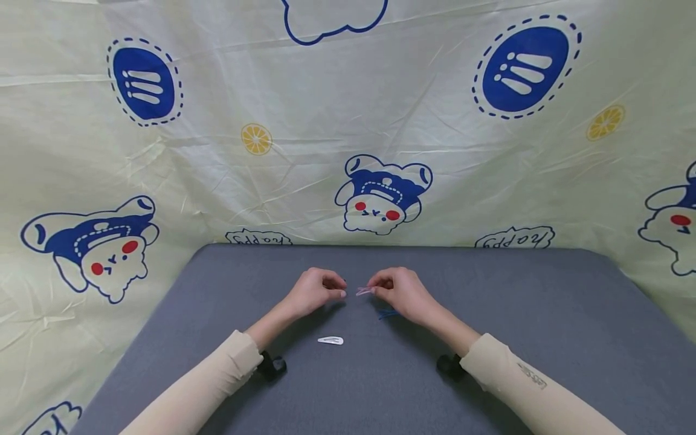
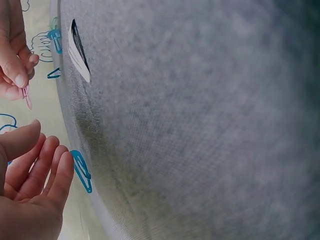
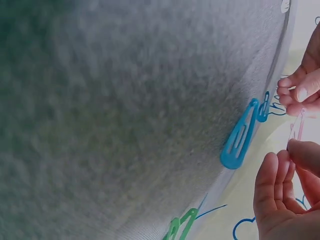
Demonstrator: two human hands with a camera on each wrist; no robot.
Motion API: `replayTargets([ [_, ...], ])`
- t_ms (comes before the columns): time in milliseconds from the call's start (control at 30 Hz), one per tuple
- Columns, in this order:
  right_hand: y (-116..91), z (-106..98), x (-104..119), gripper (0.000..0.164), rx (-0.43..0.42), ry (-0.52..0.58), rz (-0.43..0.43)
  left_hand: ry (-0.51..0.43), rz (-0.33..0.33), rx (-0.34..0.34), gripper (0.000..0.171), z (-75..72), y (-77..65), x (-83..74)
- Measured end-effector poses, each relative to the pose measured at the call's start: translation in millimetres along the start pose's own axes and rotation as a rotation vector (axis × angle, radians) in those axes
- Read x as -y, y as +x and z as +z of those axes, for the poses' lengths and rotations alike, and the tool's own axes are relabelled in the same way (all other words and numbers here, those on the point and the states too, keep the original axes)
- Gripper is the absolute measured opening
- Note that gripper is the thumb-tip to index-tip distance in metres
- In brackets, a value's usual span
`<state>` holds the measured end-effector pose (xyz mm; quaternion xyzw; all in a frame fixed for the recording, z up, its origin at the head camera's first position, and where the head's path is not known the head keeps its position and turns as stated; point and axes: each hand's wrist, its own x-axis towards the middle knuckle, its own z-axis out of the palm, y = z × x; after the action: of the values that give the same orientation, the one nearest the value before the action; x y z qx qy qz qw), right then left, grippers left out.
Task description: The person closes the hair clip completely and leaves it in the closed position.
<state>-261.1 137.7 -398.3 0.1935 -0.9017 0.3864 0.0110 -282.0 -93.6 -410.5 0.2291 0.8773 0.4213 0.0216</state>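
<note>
Between thumb and fingers, my right hand [image 1: 399, 293] pinches a pink snap hair clip [image 1: 363, 292]; its narrow end sticks out toward the left hand, as the right wrist view also shows the clip [image 3: 299, 125]. My left hand [image 1: 319, 290] faces it a short way off, thumb apart from the loosely bent fingers [image 2: 45, 170], holding nothing. Below the right hand lies a blue hair clip [image 1: 388, 314], partly hidden by it in the head view. Nearer the body, a white hair clip [image 1: 330, 341] lies on the grey table.
Further clips lie on the table [image 1: 516, 314]: a blue one [image 2: 82, 171] beyond the left hand's fingers, and a green one [image 3: 181, 225] low in the right wrist view. A patterned cloth [image 1: 304, 199] hangs behind the table's far edge.
</note>
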Motion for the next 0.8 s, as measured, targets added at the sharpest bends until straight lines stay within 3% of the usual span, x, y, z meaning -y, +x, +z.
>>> replayTargets([
  [800, -41, -10, 25, 0.013, -0.124, 0.056, -0.025, -0.119, 0.032, -0.045, 0.015, -6.8, -32.6, -22.8],
])
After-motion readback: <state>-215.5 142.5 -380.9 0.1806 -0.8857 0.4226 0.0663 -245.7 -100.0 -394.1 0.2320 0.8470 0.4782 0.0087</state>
